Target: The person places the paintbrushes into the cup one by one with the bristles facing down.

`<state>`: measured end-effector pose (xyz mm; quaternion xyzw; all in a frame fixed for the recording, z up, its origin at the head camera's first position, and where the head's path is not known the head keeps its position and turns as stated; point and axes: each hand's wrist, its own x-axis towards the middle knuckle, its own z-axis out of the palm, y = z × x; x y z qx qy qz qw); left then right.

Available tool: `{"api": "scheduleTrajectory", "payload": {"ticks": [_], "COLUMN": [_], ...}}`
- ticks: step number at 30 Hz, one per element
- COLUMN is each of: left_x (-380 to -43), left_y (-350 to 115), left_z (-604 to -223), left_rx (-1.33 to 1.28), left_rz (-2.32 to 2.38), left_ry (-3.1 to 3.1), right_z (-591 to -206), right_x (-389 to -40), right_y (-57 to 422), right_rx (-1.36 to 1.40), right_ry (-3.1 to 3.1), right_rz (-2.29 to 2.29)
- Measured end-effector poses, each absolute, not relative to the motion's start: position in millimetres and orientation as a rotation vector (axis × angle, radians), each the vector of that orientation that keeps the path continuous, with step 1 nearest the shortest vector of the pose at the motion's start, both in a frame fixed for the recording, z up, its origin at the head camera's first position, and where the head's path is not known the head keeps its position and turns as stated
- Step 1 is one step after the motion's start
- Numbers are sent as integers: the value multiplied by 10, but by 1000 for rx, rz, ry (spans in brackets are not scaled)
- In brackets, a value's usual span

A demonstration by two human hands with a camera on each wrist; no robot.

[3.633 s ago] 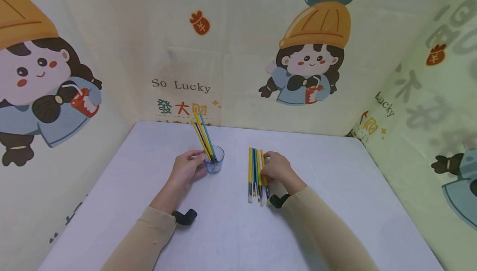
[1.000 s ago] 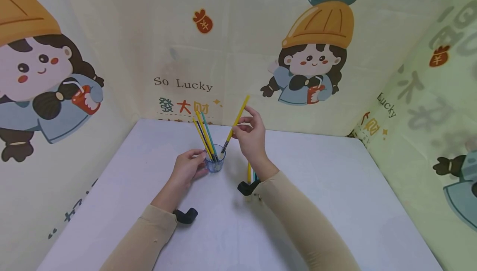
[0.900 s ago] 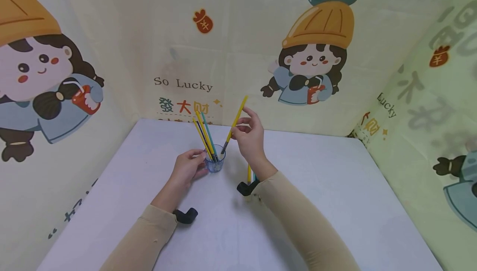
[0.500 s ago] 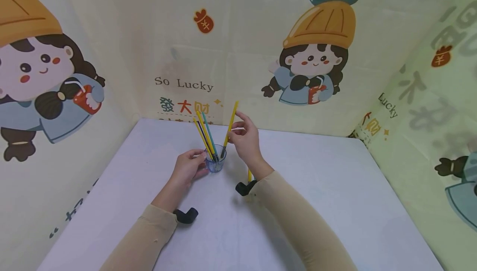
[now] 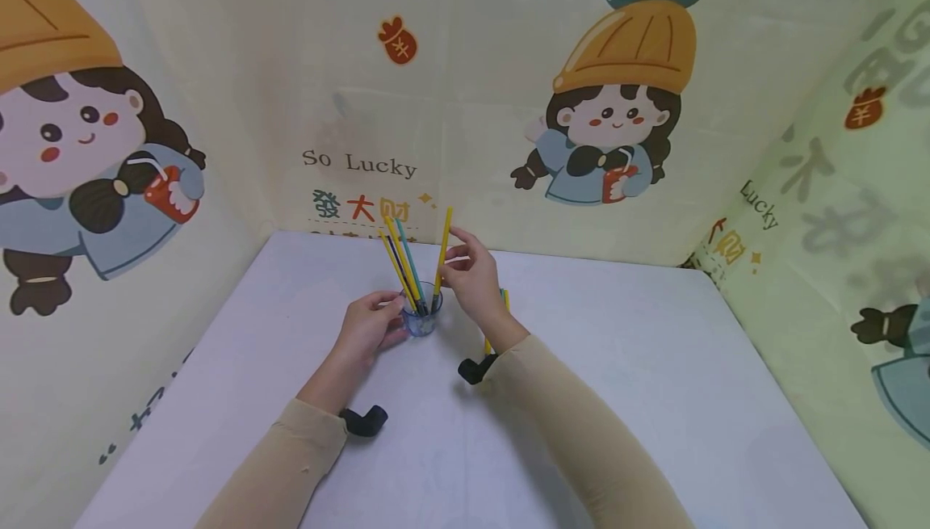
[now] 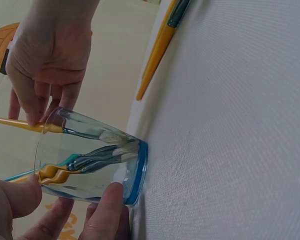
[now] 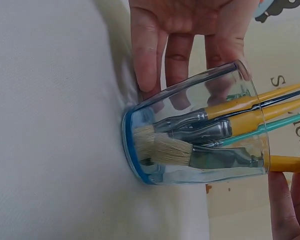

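My left hand (image 5: 369, 325) holds a clear glass cup (image 5: 420, 324) with a blue base, upright on the table. Its thumb lies at the rim and its fingers round the side. Several paintbrushes (image 5: 404, 266) lean left in the cup, bristles down, with yellow, dark blue and teal handles. Between thumb and fingers, my right hand (image 5: 475, 277) pinches the yellow handle of another paintbrush (image 5: 445, 246), which stands nearly upright at the cup's right side. In the right wrist view, this brush's pale bristles (image 7: 172, 151) are inside the cup, close to its bottom.
More paintbrushes (image 5: 488, 345) lie on the white table (image 5: 639, 367) right of the cup, mostly hidden under my right wrist. A cartoon-printed cloth (image 5: 479, 133) hangs behind the table and along its sides. Each sleeve cuff has a black wrist mount (image 5: 366, 421).
My right hand picked up a yellow paintbrush from the row on the table and brought it left to the cup. Over the last second the brush sank lower and became more upright. My left hand stayed.
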<state>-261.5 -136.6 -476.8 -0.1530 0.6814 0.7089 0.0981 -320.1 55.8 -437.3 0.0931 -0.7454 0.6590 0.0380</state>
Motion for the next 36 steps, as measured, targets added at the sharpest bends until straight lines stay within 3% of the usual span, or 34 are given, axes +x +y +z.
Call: {"api": "scheduleTrajectory", "payload": {"ticks": [10,36], "left_x": [-2597,-2599], "left_y": [-1359,-1361], "left_z": [-4733,-4772], "left_rx": [-450,-436], "left_rz": [2104,2118], "left_ry": [2012,2018], "right_z": [-4405,-4440], "right_x": [-3162,-3080], "right_y": [661,1145], "right_rx": [465,244], "right_ry": [-2565,-2566], "right_rz": [1795,1919]}}
